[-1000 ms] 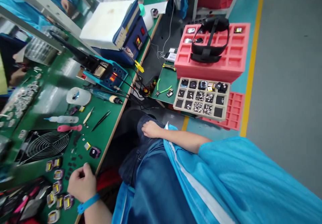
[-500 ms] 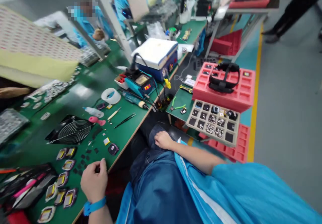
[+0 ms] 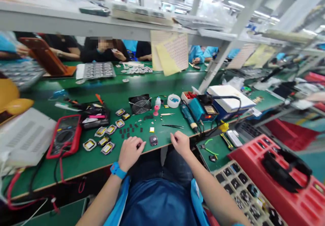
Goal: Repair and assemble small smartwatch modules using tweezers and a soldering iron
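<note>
Lying at the front edge of the table point(image 3: 78, 168), the dark square device point(image 3: 153, 140) sits between the hands, near the thumb of the left hand point(image 3: 131, 152) and farther from the curled fingers of the right hand point(image 3: 181, 143), apart from both, with a small yellow-and-white block point(image 3: 151, 129) just behind it. The left hand is palm down over the front edge, its wrist in a blue band point(image 3: 118, 170), its fingers bent under with tips hidden, so whether they meet the thumb cannot be told. The right hand curls loosely at the same edge, its grip equally unclear, black tweezers point(image 3: 172, 126) just beyond it
</note>
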Demonstrator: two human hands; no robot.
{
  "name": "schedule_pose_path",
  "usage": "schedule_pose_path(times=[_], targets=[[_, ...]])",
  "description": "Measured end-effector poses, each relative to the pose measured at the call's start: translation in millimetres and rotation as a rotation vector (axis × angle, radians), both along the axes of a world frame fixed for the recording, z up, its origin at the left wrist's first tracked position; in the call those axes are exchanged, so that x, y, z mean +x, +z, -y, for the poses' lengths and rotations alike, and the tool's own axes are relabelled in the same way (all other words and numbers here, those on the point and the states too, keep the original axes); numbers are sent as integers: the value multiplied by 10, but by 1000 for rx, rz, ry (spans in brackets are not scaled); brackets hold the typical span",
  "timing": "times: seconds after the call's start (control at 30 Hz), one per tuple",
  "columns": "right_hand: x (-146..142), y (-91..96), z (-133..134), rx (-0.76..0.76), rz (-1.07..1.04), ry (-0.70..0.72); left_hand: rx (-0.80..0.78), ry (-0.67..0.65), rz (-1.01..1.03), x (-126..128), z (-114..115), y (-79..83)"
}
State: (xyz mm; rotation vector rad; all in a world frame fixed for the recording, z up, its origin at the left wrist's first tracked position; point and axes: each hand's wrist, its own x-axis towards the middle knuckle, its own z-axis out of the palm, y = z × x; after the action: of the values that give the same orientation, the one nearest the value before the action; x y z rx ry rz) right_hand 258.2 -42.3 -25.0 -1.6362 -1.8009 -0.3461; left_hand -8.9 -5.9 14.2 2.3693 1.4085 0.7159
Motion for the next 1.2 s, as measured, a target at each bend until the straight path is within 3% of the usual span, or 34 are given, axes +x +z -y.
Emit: schedule_pose_path(times=[0.27,0.63,0.9,1.2], targets=[[-199,-55,-245,147,26,-31,-31,20,101,-188,102,-86],[-214,44,-224,119,20,9,-112,-59,138,-354,96,-23],[-134,159,-222,-47,-69,108,-148,-69,90,-195,-5,26],[-89,165,-341,-190,-100,190,-131,-129,80,103,-144,-42]])
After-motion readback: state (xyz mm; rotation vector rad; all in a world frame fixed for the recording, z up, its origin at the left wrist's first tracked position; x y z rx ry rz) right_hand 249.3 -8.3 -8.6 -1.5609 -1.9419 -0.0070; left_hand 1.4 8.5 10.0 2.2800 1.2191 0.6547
